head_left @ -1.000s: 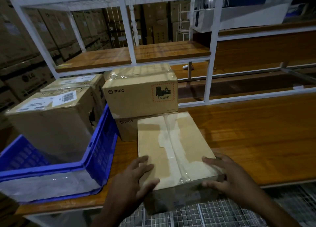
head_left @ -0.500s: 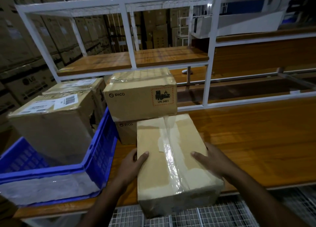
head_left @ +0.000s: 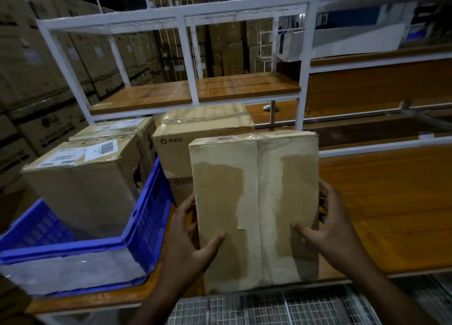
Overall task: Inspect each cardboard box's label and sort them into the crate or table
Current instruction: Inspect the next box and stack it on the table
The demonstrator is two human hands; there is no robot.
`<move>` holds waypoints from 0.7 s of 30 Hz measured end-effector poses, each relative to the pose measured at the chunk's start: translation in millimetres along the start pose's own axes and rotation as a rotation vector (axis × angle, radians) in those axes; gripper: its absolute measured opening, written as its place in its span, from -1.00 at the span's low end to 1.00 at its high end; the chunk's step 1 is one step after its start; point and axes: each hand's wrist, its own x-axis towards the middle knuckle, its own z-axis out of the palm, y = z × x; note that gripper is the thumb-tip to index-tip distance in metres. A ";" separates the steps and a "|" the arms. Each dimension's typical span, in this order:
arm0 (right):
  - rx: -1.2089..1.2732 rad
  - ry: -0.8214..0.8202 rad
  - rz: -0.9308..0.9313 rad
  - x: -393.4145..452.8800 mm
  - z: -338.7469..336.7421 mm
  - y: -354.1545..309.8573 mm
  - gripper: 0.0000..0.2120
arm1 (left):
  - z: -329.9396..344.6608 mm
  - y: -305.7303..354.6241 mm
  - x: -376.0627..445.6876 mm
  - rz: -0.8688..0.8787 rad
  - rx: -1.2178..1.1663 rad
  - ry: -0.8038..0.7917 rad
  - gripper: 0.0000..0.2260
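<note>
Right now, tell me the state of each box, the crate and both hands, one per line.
Taped box: tilted up, gripped on both sides, no label on the facing side.
Left hand: holding the taped box's left edge.
Right hand: holding its right edge.
Blue crate: on the table, holding labelled boxes.
Labelled box: upright in the crate.
PICO boxes: sealed, stacked two high.

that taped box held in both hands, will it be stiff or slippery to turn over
The held box probably stays stiff: its faces look flat and its edges straight between the left hand and right hand. The glossy tape over much of its face may be slick. Torn paper patches suggest the surface scuffs easily.
</note>
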 end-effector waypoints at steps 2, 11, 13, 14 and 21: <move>0.017 0.032 -0.024 -0.2 5.6 1.9 -0.14 | 0.5 -6.5 0.5 0.014 0.017 0.012 -0.18; -0.015 0.065 -0.004 -1.7 19.5 7.7 -0.11 | -1.1 -17.1 2.7 0.029 0.155 0.050 0.02; -0.065 0.063 -0.065 3.3 17.2 -1.3 0.09 | -3.3 -9.4 10.5 0.082 0.163 0.067 0.03; -0.103 0.064 -0.111 6.2 16.5 -7.9 0.15 | -4.0 -5.7 15.4 0.123 0.177 0.080 0.03; -0.615 0.017 -0.484 31.9 11.3 -56.0 0.03 | -7.3 34.9 52.1 0.480 0.500 0.026 -0.29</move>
